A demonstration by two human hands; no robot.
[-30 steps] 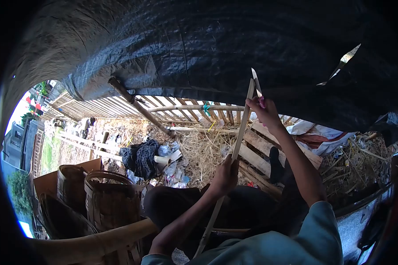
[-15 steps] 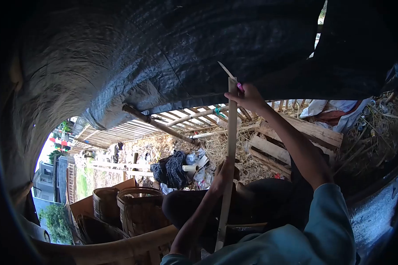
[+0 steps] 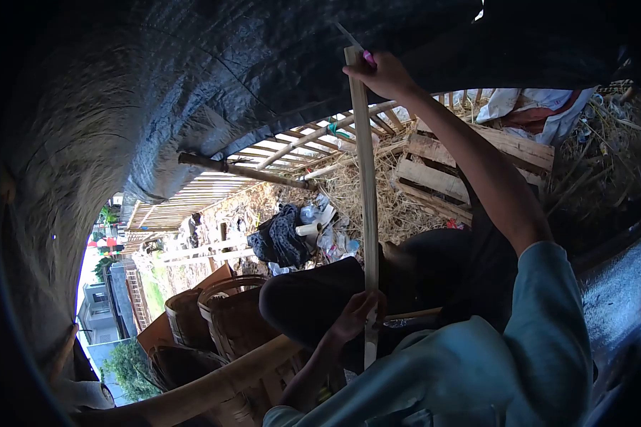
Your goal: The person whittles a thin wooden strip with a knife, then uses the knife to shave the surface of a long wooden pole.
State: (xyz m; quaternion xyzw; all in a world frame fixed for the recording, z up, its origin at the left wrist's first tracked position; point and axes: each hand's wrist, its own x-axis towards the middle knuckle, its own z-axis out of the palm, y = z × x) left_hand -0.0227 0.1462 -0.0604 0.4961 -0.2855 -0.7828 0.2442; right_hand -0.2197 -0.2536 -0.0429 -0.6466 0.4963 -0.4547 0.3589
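Observation:
A long, pale bamboo strip [image 3: 367,185] stretches from the dark tarp side at the top of the view down to my lap. Near its far end, my right hand [image 3: 384,76] is closed around a knife [image 3: 368,58] with a pink handle, its thin blade pointing up past the strip's end. The thumb of that hand lies against the strip. Lower down, close to the near end, my left hand [image 3: 360,314] is wrapped round the same strip, with some fingers hidden behind it.
Woven baskets [image 3: 238,320] stand at lower left behind a thick bamboo pole [image 3: 214,388]. A wooden pallet [image 3: 434,178] rests on straw at right. A black tarp [image 3: 214,64] hangs overhead, beside a slatted bamboo fence [image 3: 185,203]. Dark patterned cloth [image 3: 283,235] lies among litter.
The bamboo strip and my right hand with the knife have moved up, away from my body. My left hand now sits lower, nearer the strip's near end. The whole view has shifted and tilted slightly.

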